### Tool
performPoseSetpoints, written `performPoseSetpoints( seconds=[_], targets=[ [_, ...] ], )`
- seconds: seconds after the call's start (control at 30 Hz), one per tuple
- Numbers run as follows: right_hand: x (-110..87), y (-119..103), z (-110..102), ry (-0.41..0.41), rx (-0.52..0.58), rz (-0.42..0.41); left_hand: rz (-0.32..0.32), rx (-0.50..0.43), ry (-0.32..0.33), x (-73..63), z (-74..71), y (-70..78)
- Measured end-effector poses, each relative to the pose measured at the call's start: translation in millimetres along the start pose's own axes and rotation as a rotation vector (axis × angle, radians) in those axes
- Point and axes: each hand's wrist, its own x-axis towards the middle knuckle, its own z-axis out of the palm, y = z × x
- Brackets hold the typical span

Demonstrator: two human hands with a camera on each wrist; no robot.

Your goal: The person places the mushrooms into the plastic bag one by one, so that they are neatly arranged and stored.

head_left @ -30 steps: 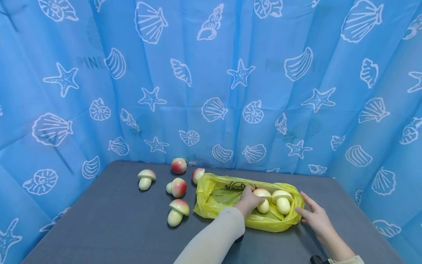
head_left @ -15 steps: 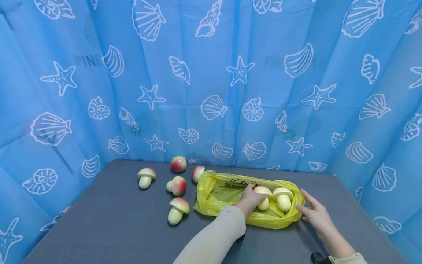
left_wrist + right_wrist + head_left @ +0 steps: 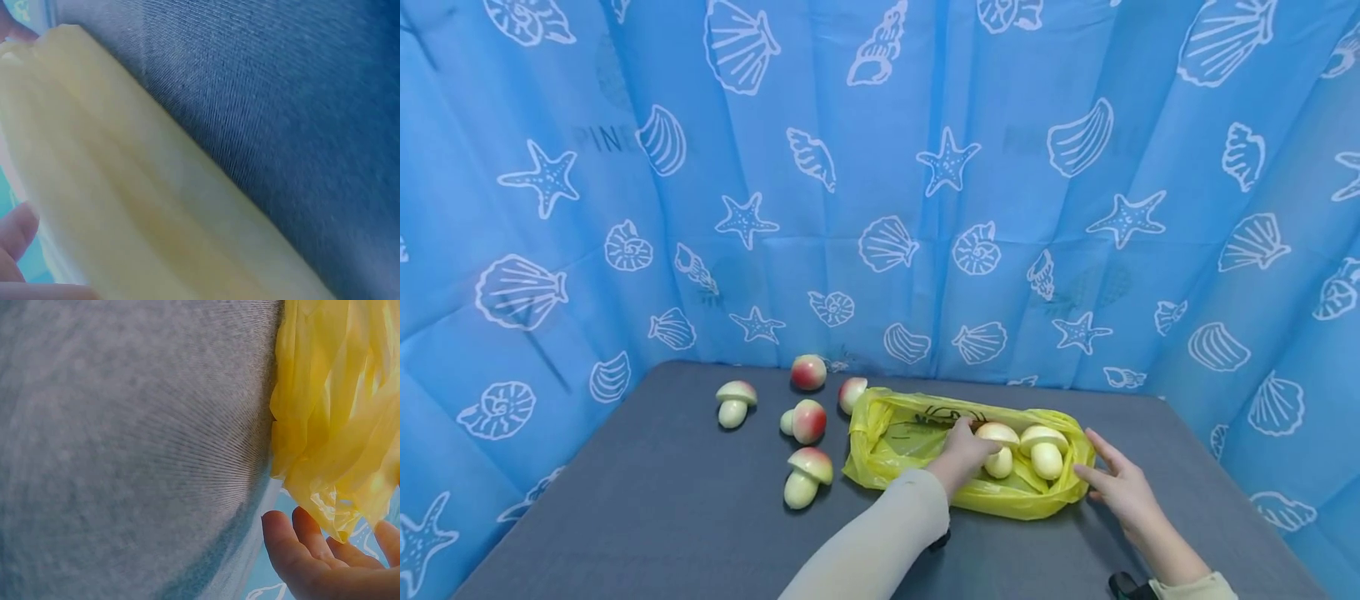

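Observation:
A yellow plastic bag [image 3: 1026, 505] lies on its side with its long mouth open. Two toy mushrooms, a left one [image 3: 999, 463] and a right one [image 3: 1047, 460], rest in its right half. My left hand [image 3: 962, 457] reaches into the bag just left of the nearer mushroom; its thumb overlaps that mushroom's stem and the other fingers stand off its cap. At the bag's right end my right hand [image 3: 1123, 490] holds the edge lightly between thumb and fingers. In the right wrist view, the bag's crumpled corner [image 3: 334, 515] sits between these fingers.
Left of the bag lie several more red-and-cream toy mushrooms, among them a front one [image 3: 807, 477], a middle one [image 3: 807, 422] and a far-left one [image 3: 734, 403]. One toy mushroom [image 3: 852, 395] is close to the bag's left corner. A blue shell-print curtain [image 3: 880, 200] hangs behind the grey table [image 3: 647, 500].
My left hand has drawn slightly left, away from the nearer mushroom, and its fingers have loosened from the cap. The mushroom stays in place in the bag. My right hand keeps its position.

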Motion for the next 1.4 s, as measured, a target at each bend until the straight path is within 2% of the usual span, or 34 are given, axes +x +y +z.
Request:
performPoseSetpoints(
  seconds=[0.3, 0.53, 0.9, 1.17, 1.4],
  targets=[
    [-0.2, 0, 1, 0.011, -0.01, -0.034, 0.046, 0.016, -0.021, -13.2, -24.6, 9.1],
    [-1.7, -3, 2, 0.012, 0.011, -0.024, 0.119, 0.0, -0.064, -25.5, -50.3, 10.5],
    [-2.3, -2, 1, 0.004, 0.021, -0.027, 0.165, 0.01, -0.108, -45.9, -89.3, 15.3],
    [-3.5, -3, 4, -0.01, 0.014, -0.015, 0.22, 0.05, -0.105, -60.0, -117.9, 10.5],
    [-2.7, -5, 4, -0.003, 0.029, -0.005, 0.256, 0.081, -0.079, -66.5, -143.4, 6.1]
  ],
)
